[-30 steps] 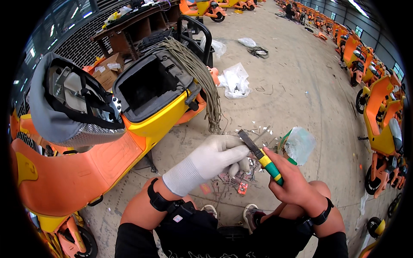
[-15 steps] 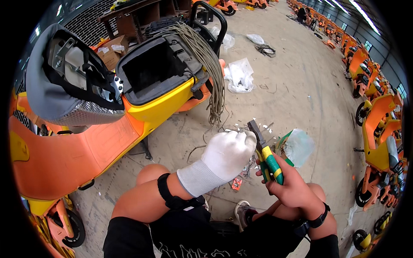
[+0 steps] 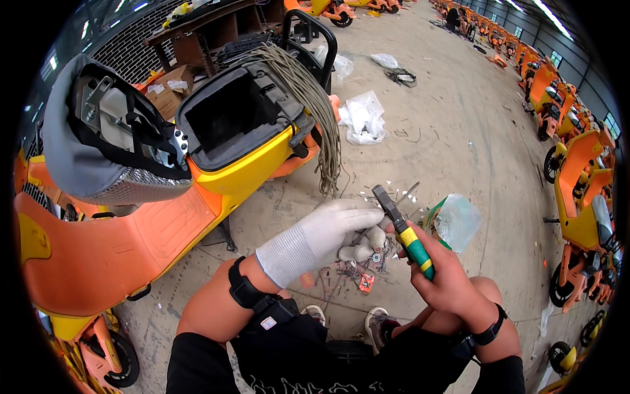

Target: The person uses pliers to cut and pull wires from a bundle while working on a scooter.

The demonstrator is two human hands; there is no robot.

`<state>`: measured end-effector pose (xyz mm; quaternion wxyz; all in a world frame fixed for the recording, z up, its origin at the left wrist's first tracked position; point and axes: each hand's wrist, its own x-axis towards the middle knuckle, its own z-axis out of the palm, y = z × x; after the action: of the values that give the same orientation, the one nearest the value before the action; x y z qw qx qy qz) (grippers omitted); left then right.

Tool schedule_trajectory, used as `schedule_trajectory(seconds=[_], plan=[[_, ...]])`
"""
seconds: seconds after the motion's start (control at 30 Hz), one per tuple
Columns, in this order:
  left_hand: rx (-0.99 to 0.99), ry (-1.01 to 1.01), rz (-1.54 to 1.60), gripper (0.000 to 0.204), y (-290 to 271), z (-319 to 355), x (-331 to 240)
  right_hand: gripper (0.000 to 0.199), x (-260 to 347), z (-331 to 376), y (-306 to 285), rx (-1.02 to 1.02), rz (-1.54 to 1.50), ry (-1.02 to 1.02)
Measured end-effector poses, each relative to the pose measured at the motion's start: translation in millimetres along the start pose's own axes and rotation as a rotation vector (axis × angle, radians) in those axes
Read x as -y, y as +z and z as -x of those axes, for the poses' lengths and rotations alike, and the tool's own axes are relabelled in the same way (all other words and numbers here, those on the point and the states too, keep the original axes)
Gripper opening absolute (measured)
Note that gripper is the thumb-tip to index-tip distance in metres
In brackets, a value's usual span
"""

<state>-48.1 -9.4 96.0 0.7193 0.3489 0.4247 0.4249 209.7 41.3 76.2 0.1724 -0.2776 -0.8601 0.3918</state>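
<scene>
My right hand (image 3: 446,272) is bare and wrapped round a pair of pliers (image 3: 415,248) with green-and-yellow handles. Their dark jaws (image 3: 388,203) point up and to the left, and the handles look squeezed together. Beside the jaws is my left hand (image 3: 338,230), in a white knitted glove. Its upper fingers reach toward the jaws while the lower fingers and thumb stay curled together; what they hold, if anything, cannot be made out. A thin dark strip (image 3: 412,189) shows just beyond the pliers. Below my hands, wire scraps (image 3: 341,274) and a small red packet (image 3: 366,282) lie on the floor.
To the left stands an orange-and-yellow scooter (image 3: 249,154), its storage bin uncovered, with a bundle of grey wires (image 3: 325,141) draped over it and a grey padded cover (image 3: 79,144). A clear-and-green plastic bag (image 3: 457,223) lies right of my hands. Parked scooters (image 3: 577,174) line the right side.
My left hand has gone from a tight fist to partly unfolded fingers, moving slightly left and down. The pliers' handles have come together. The dark strip now shows beyond the jaws.
</scene>
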Motion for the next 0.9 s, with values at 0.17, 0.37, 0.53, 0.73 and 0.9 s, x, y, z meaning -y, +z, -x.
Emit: schedule_trajectory(seconds=[0.17,0.37,0.53,0.73,0.9], plan=[[-0.151,0.202,-0.427,0.028,8.3,-1.2,0.6,0.079,3.1,-2.1,-3.0,-0.01,0.05,-0.025],[-0.49,0.606,-1.127,0.016,11.1,-8.4,21.0,0.073,11.2,-0.7,0.3,0.082,-0.168,0.144],[-0.597,0.872,-1.442,0.015,16.8,-9.1,28.0,0.072,15.7,2.7,-1.2,0.113,-0.417,0.216],[-0.558,1.034,-1.88,0.031,11.5,-18.0,39.2,0.067,23.6,2.9,-8.8,0.19,-0.767,0.388],[-0.581,0.952,-1.691,0.016,13.0,-19.2,40.5,0.071,18.9,5.1,-14.8,0.213,-0.494,0.337]])
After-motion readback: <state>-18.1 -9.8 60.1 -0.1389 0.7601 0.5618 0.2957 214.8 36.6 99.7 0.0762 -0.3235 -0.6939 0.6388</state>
